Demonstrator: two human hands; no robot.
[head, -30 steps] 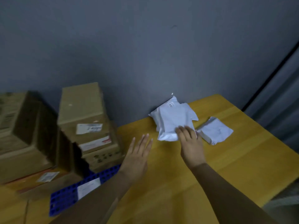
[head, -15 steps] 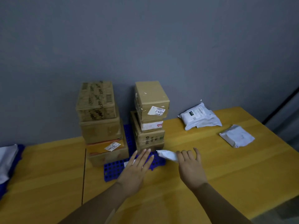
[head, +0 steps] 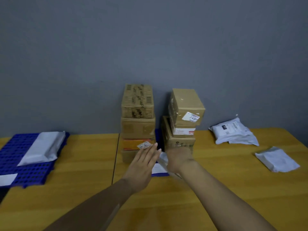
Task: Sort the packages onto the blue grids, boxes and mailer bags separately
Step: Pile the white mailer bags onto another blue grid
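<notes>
While a white mailer bag point(head: 163, 159) is grasped by the right hand point(head: 179, 158) over the yellow surface point(head: 83, 164), the left hand point(head: 141, 165) is held released beside it, fingers straight. Stacked boxes point(head: 138, 114) are seen on a blue grid point(head: 158, 137) just behind both hands. Another bag point(head: 43, 147) lies on a second blue grid point(head: 10, 157) at far left.

The table point(head: 216, 189) is smooth yellow wood with a slight sheen, the stacked boxes point(head: 138, 114) matt brown cardboard, the mailer bags point(head: 233, 134) crinkled white plastic, the grid point(head: 25, 175) perforated blue plastic.
</notes>
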